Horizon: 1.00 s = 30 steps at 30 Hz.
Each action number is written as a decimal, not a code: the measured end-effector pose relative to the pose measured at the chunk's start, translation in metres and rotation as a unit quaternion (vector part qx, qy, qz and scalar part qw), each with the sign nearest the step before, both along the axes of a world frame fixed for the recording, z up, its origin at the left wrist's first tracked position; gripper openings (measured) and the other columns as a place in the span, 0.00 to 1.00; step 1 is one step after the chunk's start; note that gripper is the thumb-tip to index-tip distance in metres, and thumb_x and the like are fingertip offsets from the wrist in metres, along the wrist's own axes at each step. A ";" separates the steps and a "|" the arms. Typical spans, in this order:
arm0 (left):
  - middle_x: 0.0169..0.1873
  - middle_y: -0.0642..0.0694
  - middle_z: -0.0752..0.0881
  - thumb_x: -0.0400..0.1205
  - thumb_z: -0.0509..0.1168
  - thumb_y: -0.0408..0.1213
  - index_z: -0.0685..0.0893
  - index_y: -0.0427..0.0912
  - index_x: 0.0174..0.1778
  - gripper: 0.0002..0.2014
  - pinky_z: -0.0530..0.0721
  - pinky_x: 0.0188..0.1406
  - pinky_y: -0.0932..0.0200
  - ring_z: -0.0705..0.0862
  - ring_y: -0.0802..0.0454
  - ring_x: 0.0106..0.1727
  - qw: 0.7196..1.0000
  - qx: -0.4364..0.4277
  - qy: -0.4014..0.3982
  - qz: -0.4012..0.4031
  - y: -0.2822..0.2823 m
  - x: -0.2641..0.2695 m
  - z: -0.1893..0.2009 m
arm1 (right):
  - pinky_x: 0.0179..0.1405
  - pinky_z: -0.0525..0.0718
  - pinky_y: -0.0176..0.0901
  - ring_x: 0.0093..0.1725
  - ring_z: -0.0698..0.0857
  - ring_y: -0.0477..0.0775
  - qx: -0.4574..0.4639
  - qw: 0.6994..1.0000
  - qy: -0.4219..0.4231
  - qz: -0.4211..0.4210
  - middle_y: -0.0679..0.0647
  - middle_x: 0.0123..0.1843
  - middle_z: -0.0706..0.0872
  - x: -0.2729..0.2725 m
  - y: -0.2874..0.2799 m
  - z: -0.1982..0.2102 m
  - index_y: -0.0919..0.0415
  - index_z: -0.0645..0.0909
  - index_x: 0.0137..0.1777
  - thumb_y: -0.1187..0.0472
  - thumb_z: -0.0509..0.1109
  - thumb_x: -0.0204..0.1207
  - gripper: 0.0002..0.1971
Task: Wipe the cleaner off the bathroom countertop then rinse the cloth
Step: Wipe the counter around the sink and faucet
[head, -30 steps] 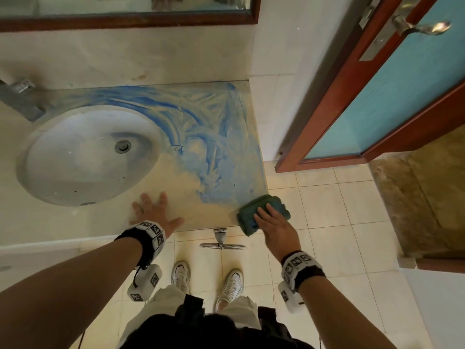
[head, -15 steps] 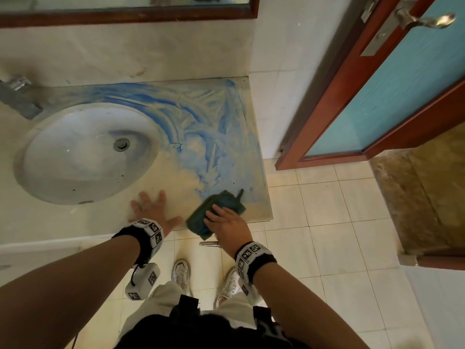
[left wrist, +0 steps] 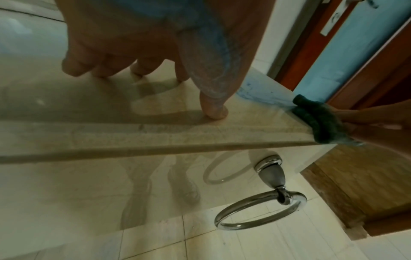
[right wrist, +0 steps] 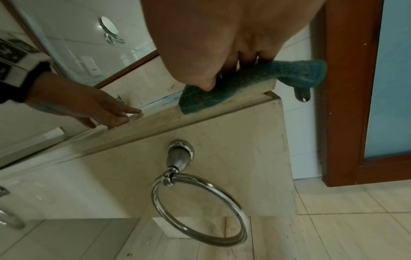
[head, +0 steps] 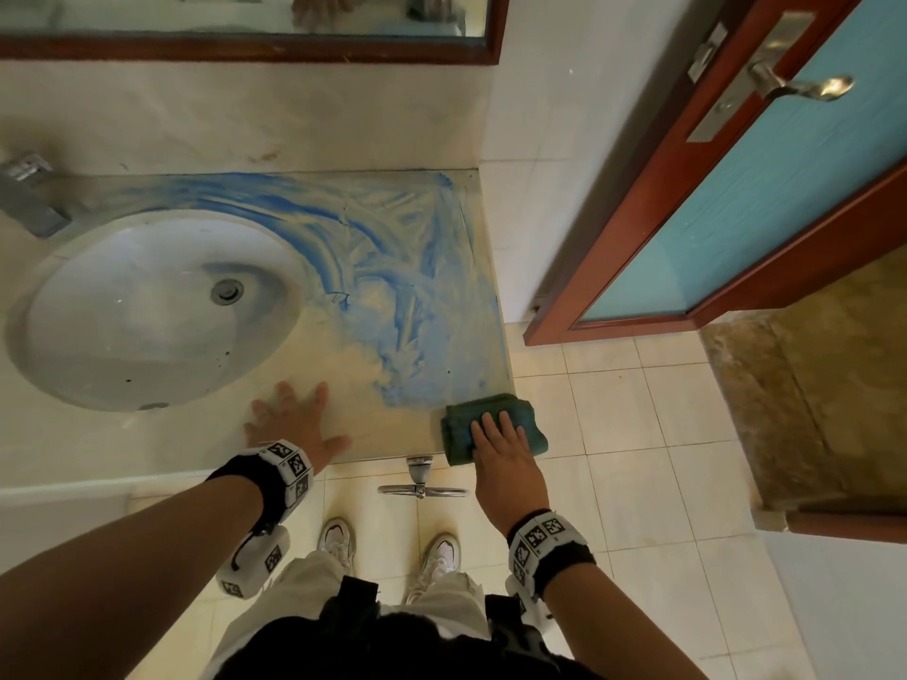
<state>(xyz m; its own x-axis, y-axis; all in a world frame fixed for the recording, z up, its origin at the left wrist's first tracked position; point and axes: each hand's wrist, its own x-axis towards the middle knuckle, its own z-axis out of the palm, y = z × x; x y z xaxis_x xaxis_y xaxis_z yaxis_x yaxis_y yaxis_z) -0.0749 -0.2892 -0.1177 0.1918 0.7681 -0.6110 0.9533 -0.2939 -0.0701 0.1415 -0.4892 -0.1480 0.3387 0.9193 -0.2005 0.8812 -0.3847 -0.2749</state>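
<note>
A: Where's the folded dark green terry cloth (head: 492, 427)?

B: Near right corner of the polished beige stone countertop (head: 383, 436), part of it hanging off the right edge. The right hand (head: 505, 463) lies flat on top; in the head view the fingers (head: 495, 423) are straight and close together, pressing down. The right wrist view shows the thumb (right wrist: 206, 84) against the cloth's near edge.

A: Why flat and not bunched?

B: My guess: a flat palm spreads pressure over the whole fold, so more fabric meets the stone.

A: Left hand (head: 294, 424)?

B: Palm down on bare stone just right of the sink, fingers spread, holding nothing. Looks like a brace while leaning in.

A: Cleaner?

B: Streaky blue cleaner film (head: 392, 282) in swirls and feathery strokes, from behind the oval white ceramic basin (head: 147, 311) across the far right part of the counter, down to just beside the cloth. The near strip by the left hand looks bare, so wiping seems early.

A: Textures?

B: Cloth is nubbly and soft, tinted blue underneath in the right wrist view. Counter is glossy and reflects the fingers. A round chrome towel ring (right wrist: 198, 207) hangs on the front panel below.

A: Rinse?

B: Not yet; a grey metal tap (head: 29, 198) sits far left.
</note>
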 end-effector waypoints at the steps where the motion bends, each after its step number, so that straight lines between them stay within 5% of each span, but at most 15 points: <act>1: 0.83 0.41 0.41 0.75 0.64 0.69 0.41 0.63 0.83 0.49 0.61 0.76 0.29 0.47 0.26 0.81 1.000 -0.003 -0.001 -0.005 0.001 0.001 0.000 | 0.81 0.53 0.55 0.83 0.63 0.63 -0.018 1.000 0.011 -0.003 0.57 0.81 0.70 0.001 0.003 0.004 0.59 0.70 0.79 0.60 0.62 0.84 0.23; 3: 0.83 0.43 0.38 0.74 0.66 0.67 0.38 0.62 0.83 0.51 0.60 0.76 0.27 0.44 0.28 0.82 1.000 -0.016 -0.002 0.003 0.004 0.004 0.001 | 0.84 0.45 0.53 0.86 0.51 0.60 -0.050 0.998 0.031 -0.010 0.54 0.86 0.58 0.010 0.017 0.012 0.58 0.60 0.84 0.59 0.51 0.88 0.25; 5: 0.83 0.44 0.33 0.73 0.69 0.66 0.36 0.60 0.83 0.55 0.58 0.76 0.25 0.40 0.28 0.82 0.999 -0.033 0.005 -0.001 0.010 0.009 0.003 | 0.85 0.47 0.53 0.86 0.48 0.58 -0.062 0.997 0.035 -0.023 0.53 0.87 0.55 0.022 0.036 0.020 0.57 0.57 0.85 0.58 0.49 0.89 0.25; 9: 0.81 0.39 0.28 0.71 0.71 0.65 0.29 0.49 0.83 0.62 0.54 0.77 0.24 0.34 0.29 0.82 0.997 -0.062 0.034 -0.016 0.021 0.017 0.010 | 0.84 0.54 0.57 0.86 0.52 0.61 -0.094 0.994 0.027 -0.056 0.55 0.86 0.57 0.025 0.058 0.023 0.58 0.59 0.85 0.58 0.50 0.88 0.25; 15: 0.81 0.28 0.36 0.69 0.72 0.66 0.34 0.38 0.84 0.65 0.53 0.80 0.33 0.44 0.20 0.81 0.995 -0.055 0.076 -0.043 0.032 0.034 0.020 | 0.85 0.50 0.57 0.86 0.48 0.59 -0.127 0.986 0.032 -0.106 0.54 0.87 0.53 -0.015 0.022 0.022 0.58 0.54 0.86 0.59 0.50 0.88 0.26; 30: 0.81 0.29 0.36 0.68 0.76 0.64 0.35 0.38 0.84 0.66 0.56 0.80 0.34 0.43 0.19 0.80 0.994 -0.066 0.078 -0.035 0.039 0.036 0.012 | 0.79 0.66 0.55 0.85 0.53 0.60 -0.116 0.989 0.036 -0.085 0.54 0.86 0.57 0.040 0.089 0.030 0.59 0.59 0.84 0.59 0.52 0.87 0.25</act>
<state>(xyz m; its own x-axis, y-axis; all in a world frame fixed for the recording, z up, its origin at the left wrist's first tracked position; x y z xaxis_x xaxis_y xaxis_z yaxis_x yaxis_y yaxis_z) -0.0392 -0.2504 -0.1053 0.1370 0.6679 -0.7315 0.9105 -0.3757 -0.1725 0.1819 -0.4007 -0.1184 0.4610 0.7773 -0.4281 0.7803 -0.5848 -0.2216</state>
